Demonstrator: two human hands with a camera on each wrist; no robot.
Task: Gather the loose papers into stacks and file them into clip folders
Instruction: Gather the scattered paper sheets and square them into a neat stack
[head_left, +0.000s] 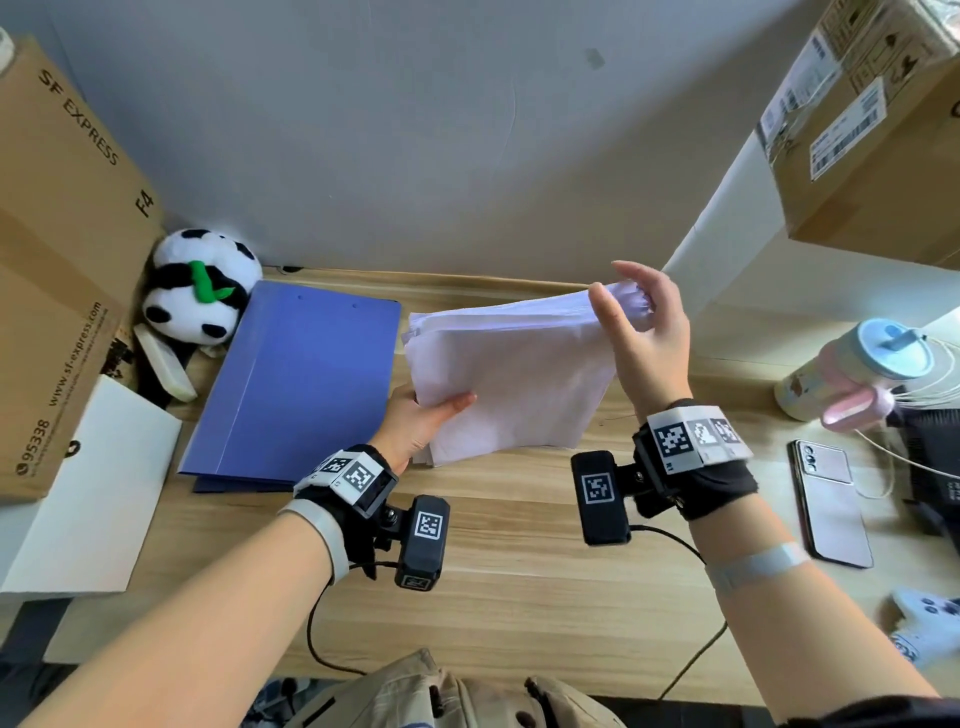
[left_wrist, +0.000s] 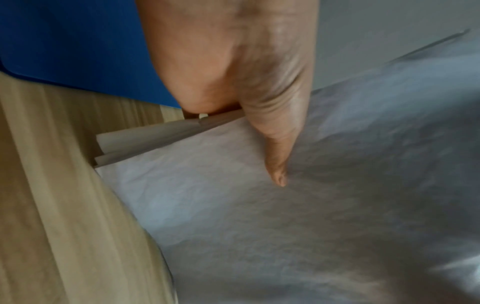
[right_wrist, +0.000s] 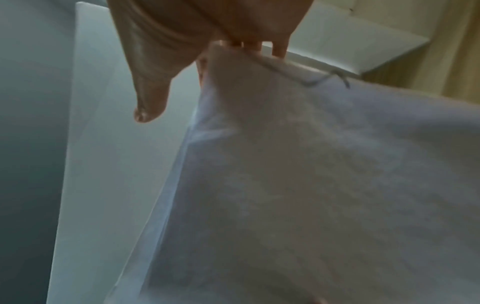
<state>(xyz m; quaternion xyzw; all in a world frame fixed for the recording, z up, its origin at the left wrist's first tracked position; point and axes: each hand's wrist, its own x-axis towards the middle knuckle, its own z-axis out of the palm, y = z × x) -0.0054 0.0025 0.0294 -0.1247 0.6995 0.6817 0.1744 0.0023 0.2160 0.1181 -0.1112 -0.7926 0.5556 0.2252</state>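
Your left hand (head_left: 415, 423) grips the paper stack (head_left: 511, 374) at its near-left corner, and your right hand (head_left: 641, 332) pinches the far-right corner, lifted above the desk (head_left: 519, 571). Square the splayed edges before opening the blue clip folder (head_left: 296, 379) beside it.

My left hand (head_left: 415, 426) grips the paper stack (head_left: 514, 374) from below; my right hand (head_left: 641, 338) pinches its far corner above the bench (head_left: 519, 571).
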